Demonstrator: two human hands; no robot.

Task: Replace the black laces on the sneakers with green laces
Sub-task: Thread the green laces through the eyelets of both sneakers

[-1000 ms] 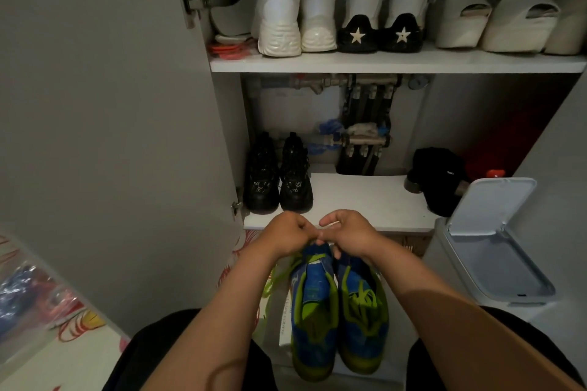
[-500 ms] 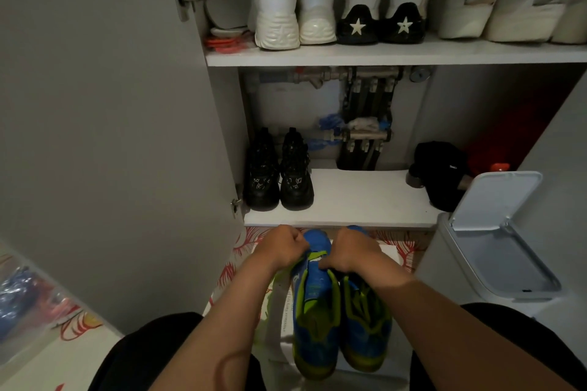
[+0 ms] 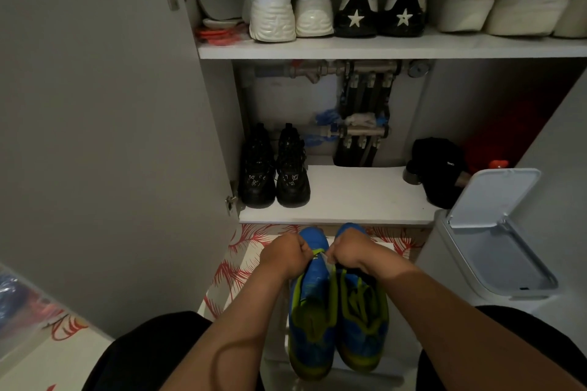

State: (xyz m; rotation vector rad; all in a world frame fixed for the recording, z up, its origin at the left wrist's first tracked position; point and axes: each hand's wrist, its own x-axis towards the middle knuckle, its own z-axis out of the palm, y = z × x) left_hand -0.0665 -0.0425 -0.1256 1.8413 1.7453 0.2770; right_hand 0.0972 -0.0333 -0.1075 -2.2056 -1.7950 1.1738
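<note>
Left hand (image 3: 286, 255) and right hand (image 3: 352, 251), both curled tight on the sneakers (image 3: 336, 324), now sit lower, below the shelf (image 3: 359, 197); green laces (image 3: 360, 303) look threaded; task nearly done

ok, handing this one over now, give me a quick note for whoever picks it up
Left hand: grips the blue sneakers at their far end.
Right hand: grips them beside it.
Sneakers: side by side in front of the open cabinet, below its lower shelf.
Done: green laces show on both; no black laces in view.
Left: hands hide the far ends, so check the lacing there; then probably put the pair away.
</note>
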